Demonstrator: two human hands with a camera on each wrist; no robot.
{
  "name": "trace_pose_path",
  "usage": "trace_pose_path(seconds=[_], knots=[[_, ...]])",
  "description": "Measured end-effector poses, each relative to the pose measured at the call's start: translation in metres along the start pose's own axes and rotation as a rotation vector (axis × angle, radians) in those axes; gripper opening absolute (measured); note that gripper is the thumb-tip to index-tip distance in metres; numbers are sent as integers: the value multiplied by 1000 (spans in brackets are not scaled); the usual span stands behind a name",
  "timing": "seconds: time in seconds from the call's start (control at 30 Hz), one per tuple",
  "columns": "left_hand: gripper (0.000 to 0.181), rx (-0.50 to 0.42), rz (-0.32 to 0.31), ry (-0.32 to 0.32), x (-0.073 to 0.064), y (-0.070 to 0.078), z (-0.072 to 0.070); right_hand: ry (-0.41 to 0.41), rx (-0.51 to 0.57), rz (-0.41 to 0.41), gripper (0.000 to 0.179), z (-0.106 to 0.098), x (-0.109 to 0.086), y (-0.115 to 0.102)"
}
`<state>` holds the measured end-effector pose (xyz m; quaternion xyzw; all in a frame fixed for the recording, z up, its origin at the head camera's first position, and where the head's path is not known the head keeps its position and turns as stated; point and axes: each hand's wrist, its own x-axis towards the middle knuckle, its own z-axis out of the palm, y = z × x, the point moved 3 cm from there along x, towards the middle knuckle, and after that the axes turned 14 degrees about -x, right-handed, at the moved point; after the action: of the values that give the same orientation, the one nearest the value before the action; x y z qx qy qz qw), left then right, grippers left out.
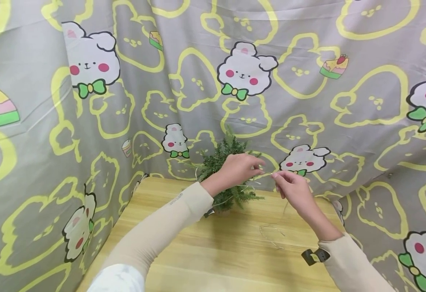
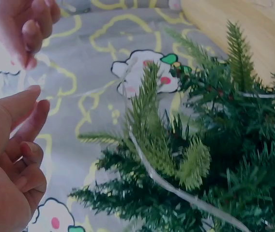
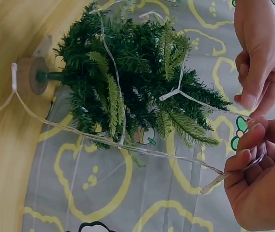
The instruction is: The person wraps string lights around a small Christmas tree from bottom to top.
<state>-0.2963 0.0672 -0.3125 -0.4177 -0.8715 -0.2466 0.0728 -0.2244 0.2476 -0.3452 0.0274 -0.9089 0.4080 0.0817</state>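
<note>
Since the right hand (image 1: pixel 294 186) pinches the string-light wire (image 3: pixel 152 152) off the tree's right side, the span to the branches hangs clear of the needles, probably for control. Left hand (image 1: pixel 240 166) sits just beside that pinch; tips look slightly apart, can't tell if they grip wire. Tree (image 1: pixel 213 162) stands upright on the surface (image 1: pixel 198 259), likely so both hands reach it. Slack wire lies front right, presumably as spare length.

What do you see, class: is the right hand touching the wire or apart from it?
Touching. The right wrist view shows it: the right hand grips the wire, fingers curled round it.
</note>
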Motion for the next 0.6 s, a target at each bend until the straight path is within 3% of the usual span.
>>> trace_pose_path(seconds=[0.27, 0.6], knots=[[15, -20, 16, 3, 0, -3, 4, -70, 0, -35, 38, -2, 3, 3], [16, -195, -30, 42, -3, -15, 13, -122, -10, -41, 37, -14, -1, 15]])
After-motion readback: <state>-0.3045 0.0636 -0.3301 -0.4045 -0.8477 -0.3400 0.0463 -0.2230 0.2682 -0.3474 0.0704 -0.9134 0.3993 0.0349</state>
